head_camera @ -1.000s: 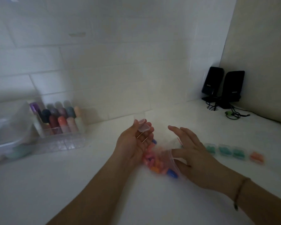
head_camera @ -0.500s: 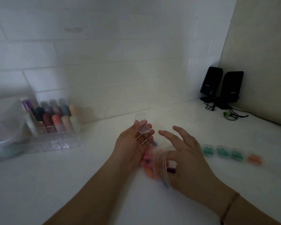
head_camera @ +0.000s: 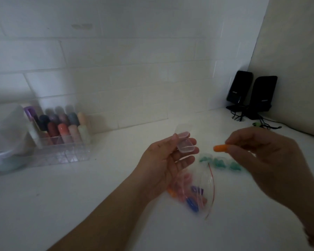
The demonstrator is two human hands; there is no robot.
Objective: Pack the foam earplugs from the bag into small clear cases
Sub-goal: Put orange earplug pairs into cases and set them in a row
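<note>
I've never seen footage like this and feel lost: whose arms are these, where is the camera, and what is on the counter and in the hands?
There is no machine here: a person wears one camera on the head, looking down at their own bare hands. The left hand holds a small clear plastic case, lid open. The right hand pinches one orange foam earplug. On the white counter below lies a clear zip bag of mixed-colour earplugs, and beyond it a row of clear cases with teal earplugs inside. At the left stands a clear organiser of coloured tubes; in the far corner, two black speakers.
</note>
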